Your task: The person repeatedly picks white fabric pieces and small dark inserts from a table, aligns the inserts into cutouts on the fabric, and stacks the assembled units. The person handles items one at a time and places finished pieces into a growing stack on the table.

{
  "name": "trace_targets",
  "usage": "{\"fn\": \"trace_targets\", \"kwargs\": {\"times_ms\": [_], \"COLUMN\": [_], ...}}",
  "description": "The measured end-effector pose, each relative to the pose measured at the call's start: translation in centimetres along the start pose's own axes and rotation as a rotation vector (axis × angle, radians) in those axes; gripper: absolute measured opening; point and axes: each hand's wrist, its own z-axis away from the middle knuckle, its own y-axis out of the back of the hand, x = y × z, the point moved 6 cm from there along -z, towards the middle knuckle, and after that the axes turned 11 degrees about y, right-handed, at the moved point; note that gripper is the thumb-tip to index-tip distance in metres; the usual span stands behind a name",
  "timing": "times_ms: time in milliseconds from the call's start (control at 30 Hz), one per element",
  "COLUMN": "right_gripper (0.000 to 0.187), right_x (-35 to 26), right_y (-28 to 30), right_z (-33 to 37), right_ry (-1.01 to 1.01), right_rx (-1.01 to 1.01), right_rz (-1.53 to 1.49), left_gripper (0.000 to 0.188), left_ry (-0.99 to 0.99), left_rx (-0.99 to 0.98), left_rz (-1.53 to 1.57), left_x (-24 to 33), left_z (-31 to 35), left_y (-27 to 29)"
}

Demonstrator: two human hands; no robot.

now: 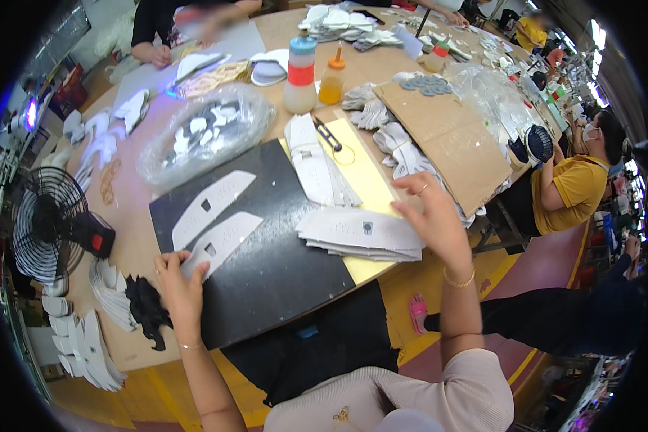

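Two curved white fabric pieces lie on a black board. My left hand [181, 282] grips the left end of the lower piece [227, 241], thumb and fingers on its edges; the upper piece [212, 207] lies just beyond it. Over the right end of a stack of similar white pieces [360, 232] is my right hand [433, 217], its thumb and fingers apart and nothing seen between them. Behind that stack, a second bundle of white pieces [309, 158] rests on a yellow sheet [349, 155], beside a dark-handled cutter [328, 135].
A plastic bag of cut pieces [205, 133] lies behind the black board [281, 288]. Bottles [300, 79] stand at the back, cardboard [446, 137] lies at right. A fan [47, 223] stands at left. A person in yellow [572, 180] sits at right.
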Motion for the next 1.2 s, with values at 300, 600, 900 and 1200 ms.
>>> {"fn": "trace_targets", "kwargs": {"times_ms": [300, 600, 900, 1200], "right_gripper": [0.018, 0.013, 0.013, 0.007], "right_x": [17.8, 22.2, 21.4, 15.9], "right_y": [1.2, -3.1, -3.7, -1.5], "right_z": [-13.6, -18.7, -19.0, -18.0], "right_ry": [0.085, 0.279, 0.330, 0.175], "right_rx": [0.152, -0.264, -0.303, 0.086], "right_rz": [0.497, 0.949, 1.002, 0.809], "left_gripper": [0.029, 0.026, 0.025, 0.028], "left_ry": [-0.110, -0.072, -0.072, -0.084], "left_rx": [0.109, 0.126, 0.132, 0.136], "left_rz": [-0.022, 0.005, -0.007, 0.088], "left_x": [-0.3, -0.4, -0.1, -0.2], "left_z": [0.0, 0.1, 0.2, 0.6], "left_y": [-1.7, -1.5, -1.6, -1.3]}}
